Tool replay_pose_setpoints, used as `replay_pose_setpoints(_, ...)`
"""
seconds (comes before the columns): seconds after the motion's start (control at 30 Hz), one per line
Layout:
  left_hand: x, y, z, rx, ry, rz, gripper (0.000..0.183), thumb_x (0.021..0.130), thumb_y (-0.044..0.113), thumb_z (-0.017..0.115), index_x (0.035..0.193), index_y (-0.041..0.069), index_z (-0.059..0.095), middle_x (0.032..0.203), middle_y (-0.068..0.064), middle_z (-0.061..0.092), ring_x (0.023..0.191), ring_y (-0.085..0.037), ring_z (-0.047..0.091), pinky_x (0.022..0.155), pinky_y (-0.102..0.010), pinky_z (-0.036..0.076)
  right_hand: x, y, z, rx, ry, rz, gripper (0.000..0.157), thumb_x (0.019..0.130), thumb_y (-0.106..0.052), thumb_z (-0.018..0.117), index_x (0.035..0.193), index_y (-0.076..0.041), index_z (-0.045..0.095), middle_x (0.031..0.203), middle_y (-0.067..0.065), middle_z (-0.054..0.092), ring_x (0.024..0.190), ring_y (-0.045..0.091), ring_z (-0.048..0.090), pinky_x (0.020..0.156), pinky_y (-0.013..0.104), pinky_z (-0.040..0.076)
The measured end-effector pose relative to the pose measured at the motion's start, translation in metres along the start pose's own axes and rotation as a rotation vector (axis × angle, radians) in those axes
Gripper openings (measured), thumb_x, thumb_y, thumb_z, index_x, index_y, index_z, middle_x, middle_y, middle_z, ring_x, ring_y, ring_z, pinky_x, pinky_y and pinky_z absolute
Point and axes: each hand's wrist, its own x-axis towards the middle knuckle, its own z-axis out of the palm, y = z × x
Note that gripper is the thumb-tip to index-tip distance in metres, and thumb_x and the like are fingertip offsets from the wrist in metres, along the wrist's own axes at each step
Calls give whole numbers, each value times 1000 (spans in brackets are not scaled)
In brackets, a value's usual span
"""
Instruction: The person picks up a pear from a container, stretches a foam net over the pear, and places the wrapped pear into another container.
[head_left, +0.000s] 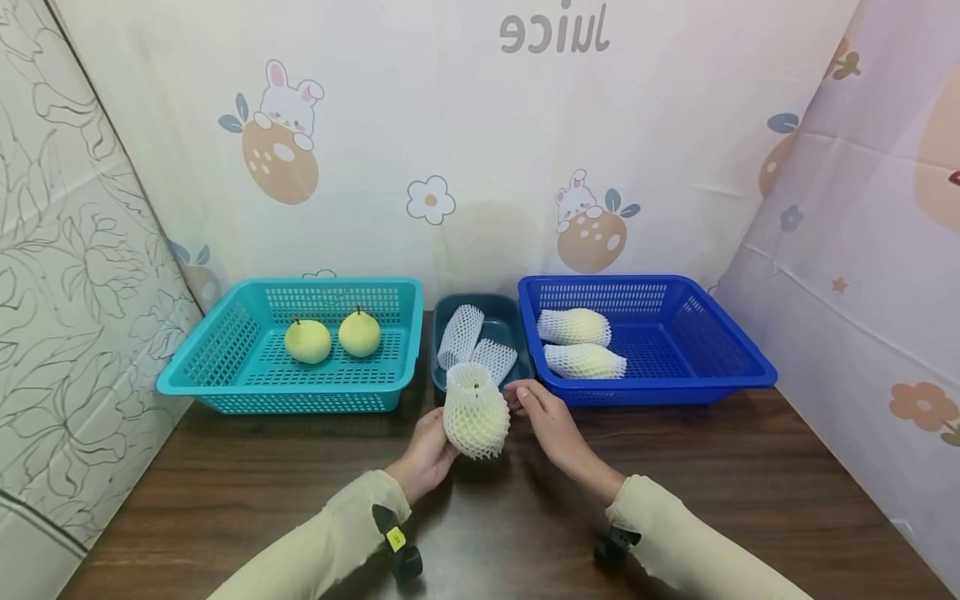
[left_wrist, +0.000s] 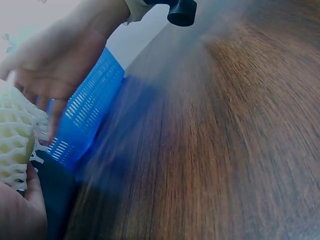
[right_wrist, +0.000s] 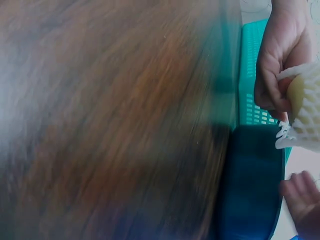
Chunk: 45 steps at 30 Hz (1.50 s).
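Note:
My left hand [head_left: 426, 457] grips a pale yellow pear [head_left: 480, 417] from its left side, above the table in front of the small tray. A white foam net sleeve [head_left: 468, 377] surrounds the pear, its top gathered loosely around the stem. To the right of the pear is my right hand [head_left: 553, 427], fingers extended and close to the sleeve. A small gap shows between this hand [right_wrist: 302, 202] and the netting in the right wrist view. The pear's netted side [left_wrist: 15, 135] appears at the left edge of the left wrist view.
Two bare pears [head_left: 360, 333] lie in the turquoise basket [head_left: 292, 389] at left. Behind the held pear, a dark teal tray [head_left: 504, 312] has foam sleeves [head_left: 461, 335] in it. The blue basket [head_left: 660, 385] at right contains two netted pears [head_left: 585, 361].

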Motion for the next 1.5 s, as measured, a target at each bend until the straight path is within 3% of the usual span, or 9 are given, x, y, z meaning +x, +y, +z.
replay_pose_setpoints(0.13, -1, 1, 1, 7, 10, -12, 31, 102, 13, 44, 127, -5, 43, 104, -7, 59, 90, -10, 59, 80, -26, 50, -1, 2, -4, 97, -152, -150, 37, 100, -11, 47, 134, 4, 43, 134, 18, 48, 124, 33, 45, 101, 36, 38)
replay_pose_setpoints(0.23, -2, 2, 2, 16, 8, -13, 34, 102, 13, 44, 129, -5, 42, 107, -7, 59, 92, -11, 59, 82, -27, 50, -1, 7, -2, 81, -239, -193, 60, 91, -10, 63, 143, -2, 33, 142, 15, 40, 128, 30, 40, 104, 41, 34)
replay_pose_setpoints(0.37, -4, 1, 3, 27, -6, -4, 36, 101, 15, 45, 131, -6, 42, 109, -8, 58, 93, -11, 59, 84, -28, 49, 1, 10, 7, -8, -252, -181, 92, 73, -13, 82, 147, -10, 26, 142, 8, 40, 124, 23, 42, 103, 44, 34)
replay_pose_setpoints(0.43, -4, 1, 4, 29, -9, -2, 37, 101, 16, 47, 131, -6, 42, 110, -8, 58, 94, -12, 58, 85, -27, 48, 0, 6, 11, -25, -248, -168, 99, 68, -11, 86, 147, -9, 25, 141, 9, 42, 120, 23, 45, 101, 43, 36)
replay_pose_setpoints(0.57, -4, -1, 6, 33, -13, 11, 39, 102, 17, 46, 132, -6, 42, 111, -7, 60, 96, -12, 58, 87, -28, 48, -5, -10, 16, -29, -222, -156, 98, 66, -7, 87, 144, -3, 27, 135, 12, 47, 113, 22, 49, 98, 37, 39)
replay_pose_setpoints(0.83, -4, 0, 5, 40, -10, -14, 37, 102, 16, 43, 134, -4, 42, 121, -12, 57, 100, -13, 58, 91, -31, 46, 1, 9, 20, -61, -174, -203, 89, 67, -17, 88, 138, -8, 35, 125, 6, 55, 102, 19, 55, 90, 34, 46)
replay_pose_setpoints(1.13, -4, 6, 6, 37, -60, -45, 37, 103, 16, 39, 135, -4, 41, 124, -13, 56, 103, -14, 56, 91, -32, 46, 4, -8, 12, -69, -156, -225, 86, 65, -16, 87, 135, -2, 39, 117, 9, 59, 96, 19, 57, 84, 32, 49)
replay_pose_setpoints(1.3, -7, 17, 8, 101, -122, -67, 36, 103, 18, 37, 134, -2, 43, 115, -11, 58, 99, -17, 57, 92, -37, 46, 14, -22, -2, -113, -150, -236, 88, 62, -11, 88, 135, 0, 40, 115, 13, 59, 95, 22, 57, 81, 33, 49)
replay_pose_setpoints(1.5, -13, 35, 11, 239, -153, -74, 28, 102, 14, 39, 123, -3, 45, 89, -7, 49, 84, -19, 51, 90, -42, 48, 32, -45, -33, -182, -119, -211, 88, 62, -14, 88, 135, -2, 41, 114, 13, 59, 94, 23, 58, 82, 38, 48)
